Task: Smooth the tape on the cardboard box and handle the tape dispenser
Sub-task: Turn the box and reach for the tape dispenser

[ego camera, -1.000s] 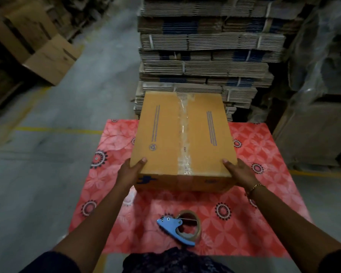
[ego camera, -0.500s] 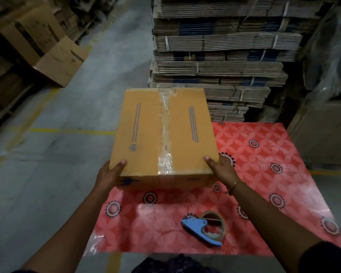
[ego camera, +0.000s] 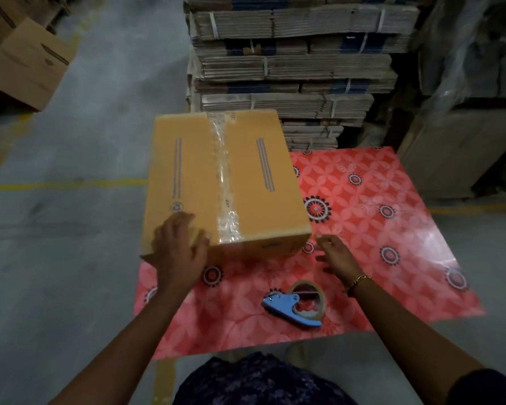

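Since the earlier frame, the right hand (ego camera: 335, 254) has come off the cardboard box (ego camera: 225, 182) and the left hand (ego camera: 180, 247) has shifted from the near left corner up onto the top face. Left arm is reaching forward, bare to above the elbow; its hand is lying spread and flat across the near left corner of the box, fingers open, pressing rather than gripping. Right arm is extending forward beside the box, a gold bracelet (ego camera: 358, 283) showing at the wrist; its hand is hanging open with fingers loosely apart, holding nothing, just off the near right corner of the box. Clear tape (ego camera: 224, 182) is running along the centre seam of the box, wrinkled at the near end. Box is overhanging the left edge of the red patterned counter (ego camera: 392, 244). Blue tape dispenser (ego camera: 297, 306) is lying on the counter, nearer the person than the box, untouched. Printed stripes and a small round mark on the box are not readable.
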Motion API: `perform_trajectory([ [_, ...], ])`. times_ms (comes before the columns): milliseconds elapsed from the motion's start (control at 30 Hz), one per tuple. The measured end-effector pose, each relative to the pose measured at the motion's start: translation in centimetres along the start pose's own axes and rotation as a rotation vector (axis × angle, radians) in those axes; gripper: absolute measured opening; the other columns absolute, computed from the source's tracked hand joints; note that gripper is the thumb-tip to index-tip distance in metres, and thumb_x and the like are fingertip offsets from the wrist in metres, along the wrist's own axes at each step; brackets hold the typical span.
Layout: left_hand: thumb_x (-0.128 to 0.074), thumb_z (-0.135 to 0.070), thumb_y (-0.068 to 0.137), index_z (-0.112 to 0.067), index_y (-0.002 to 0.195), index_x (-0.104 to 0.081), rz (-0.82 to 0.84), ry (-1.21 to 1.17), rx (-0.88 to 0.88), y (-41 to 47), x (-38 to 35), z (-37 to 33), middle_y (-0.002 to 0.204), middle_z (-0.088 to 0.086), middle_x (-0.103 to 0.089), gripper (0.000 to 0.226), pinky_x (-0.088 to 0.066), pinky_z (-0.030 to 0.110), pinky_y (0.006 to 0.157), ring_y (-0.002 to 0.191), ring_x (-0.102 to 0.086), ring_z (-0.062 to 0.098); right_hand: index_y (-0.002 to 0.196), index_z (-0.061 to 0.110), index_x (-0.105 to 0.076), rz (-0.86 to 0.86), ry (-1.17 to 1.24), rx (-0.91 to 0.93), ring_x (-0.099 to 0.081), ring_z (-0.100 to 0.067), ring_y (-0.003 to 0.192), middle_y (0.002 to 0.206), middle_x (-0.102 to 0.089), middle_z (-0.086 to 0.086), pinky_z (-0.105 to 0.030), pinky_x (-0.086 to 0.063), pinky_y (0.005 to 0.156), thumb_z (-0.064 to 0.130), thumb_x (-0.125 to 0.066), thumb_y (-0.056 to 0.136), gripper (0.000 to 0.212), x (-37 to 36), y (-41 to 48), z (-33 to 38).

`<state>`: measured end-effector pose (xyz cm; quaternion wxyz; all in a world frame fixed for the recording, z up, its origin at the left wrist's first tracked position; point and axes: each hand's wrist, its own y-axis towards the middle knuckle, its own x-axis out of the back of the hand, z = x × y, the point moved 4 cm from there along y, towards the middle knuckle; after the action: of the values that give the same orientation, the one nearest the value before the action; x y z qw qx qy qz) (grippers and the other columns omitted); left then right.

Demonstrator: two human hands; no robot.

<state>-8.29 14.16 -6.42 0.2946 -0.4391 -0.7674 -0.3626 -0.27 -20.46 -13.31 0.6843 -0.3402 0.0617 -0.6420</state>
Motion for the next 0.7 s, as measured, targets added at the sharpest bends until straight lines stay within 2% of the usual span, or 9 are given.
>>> perform_trajectory([
  [100, -0.058, -0.037, 0.094, -0.015, 0.124, -0.063, 0.283, -0.177, -0.222, -2.3, -3.7, -4.5, 0.122, 0.006, -0.062, 0.037, -0.049, 0.037, 0.092, 0.111, -0.06, 0.024, 0.127, 0.021, -0.058, -0.067, -0.136, -0.074, -0.07, -0.029, 0.096, 0.113, -0.071, -0.009, -0.047, -0.056, 0.084, 0.056, -0.063, 0.087, 0.053, 1.4, -1.6, -4.5],
  [167, -0.061, -0.038, 0.095, -0.019, 0.125, -0.062, 0.477, -0.183, -0.294, -3.8, -6.5, -6.2, 0.122, 0.001, -0.063, 0.036, -0.051, 0.033, 0.089, 0.109, -0.063, 0.021, 0.129, 0.018, -0.057, -0.062, -0.253, -0.127, -0.069, -0.031, 0.099, 0.116, -0.07, -0.012, -0.042, -0.054, 0.083, 0.054, -0.064, 0.085, 0.057, 1.6, -2.6, -7.1],
  [233, -0.062, -0.035, 0.093, -0.023, 0.126, -0.061, 0.649, -0.2, -0.314, -5.0, -8.6, -7.4, 0.123, -0.003, -0.061, 0.035, -0.051, 0.033, 0.084, 0.105, -0.063, 0.017, 0.132, 0.016, -0.052, -0.014, -0.358, -0.211, -0.068, -0.031, 0.095, 0.113, -0.07, -0.015, -0.036, -0.051, 0.077, 0.051, -0.062, 0.088, 0.058, 0.9, -3.7, -9.2],
  [300, -0.061, -0.037, 0.093, -0.024, 0.126, -0.06, 0.77, -0.219, -0.286, -5.6, -9.9, -7.9, 0.121, -0.006, -0.059, 0.035, -0.048, 0.031, 0.077, 0.097, -0.064, 0.014, 0.129, 0.015, -0.049, 0.041, -0.439, -0.3, -0.07, -0.032, 0.089, 0.111, -0.071, -0.016, -0.037, -0.053, 0.073, 0.062, -0.058, 0.085, 0.065, 0.0, -5.0, -10.7],
  [433, -0.056, -0.046, 0.092, -0.025, 0.126, -0.061, 0.866, -0.229, -0.267, -6.0, -10.9, -7.8, 0.114, -0.008, -0.059, 0.04, -0.048, 0.031, 0.073, 0.089, -0.062, 0.013, 0.123, 0.007, -0.045, 0.093, -0.384, -0.399, -0.074, -0.033, 0.077, 0.103, -0.074, -0.017, -0.038, -0.057, 0.063, 0.075, -0.05, 0.081, 0.08, -2.1, -6.3, -12.6],
  [500, -0.061, -0.042, 0.094, -0.026, 0.127, -0.062, 0.869, -0.228, -0.251, -6.0, -11.1, -7.1, 0.111, -0.014, -0.055, 0.037, -0.043, 0.021, 0.07, 0.089, -0.06, 0.011, 0.127, 0.008, -0.041, 0.036, -0.191, -0.448, -0.074, -0.031, 0.061, 0.091, -0.075, -0.019, -0.034, -0.057, 0.05, 0.064, -0.058, 0.085, 0.073, -3.0, -6.7, -12.7],
  [567, -0.064, -0.037, 0.095, -0.025, 0.125, -0.063, 0.864, -0.227, -0.23, -5.9, -11.0, -6.6, 0.109, -0.015, -0.054, 0.033, -0.038, 0.015, 0.068, 0.088, -0.06, 0.011, 0.13, 0.012, -0.038, -0.002, 0.02, -0.485, -0.071, -0.03, 0.053, 0.09, -0.071, -0.021, -0.033, -0.056, 0.046, 0.048, -0.067, 0.085, 0.065, -3.7, -6.8, -12.5],
  [633, -0.064, -0.036, 0.093, -0.025, 0.119, -0.066, 0.864, -0.248, -0.19, -5.7, -10.8, -6.0, 0.108, -0.009, -0.059, 0.028, -0.047, 0.028, 0.073, 0.088, -0.062, 0.013, 0.122, 0.013, -0.04, -0.03, 0.168, -0.495, -0.067, -0.029, 0.054, 0.094, -0.066, -0.02, -0.037, -0.058, 0.051, 0.033, -0.069, 0.085, 0.052, -3.9, -6.7, -12.4],
  [700, -0.063, -0.036, 0.09, -0.027, 0.111, -0.067, 0.859, -0.305, -0.089, -5.5, -10.7, -5.1, 0.106, -0.004, -0.063, 0.024, -0.053, 0.036, 0.079, 0.089, -0.064, 0.016, 0.102, 0.014, -0.048, -0.067, 0.189, -0.455, -0.064, -0.029, 0.058, 0.091, -0.061, -0.02, -0.044, -0.059, 0.056, 0.029, -0.07, 0.081, 0.033, -3.5, -6.4, -12.0],
])
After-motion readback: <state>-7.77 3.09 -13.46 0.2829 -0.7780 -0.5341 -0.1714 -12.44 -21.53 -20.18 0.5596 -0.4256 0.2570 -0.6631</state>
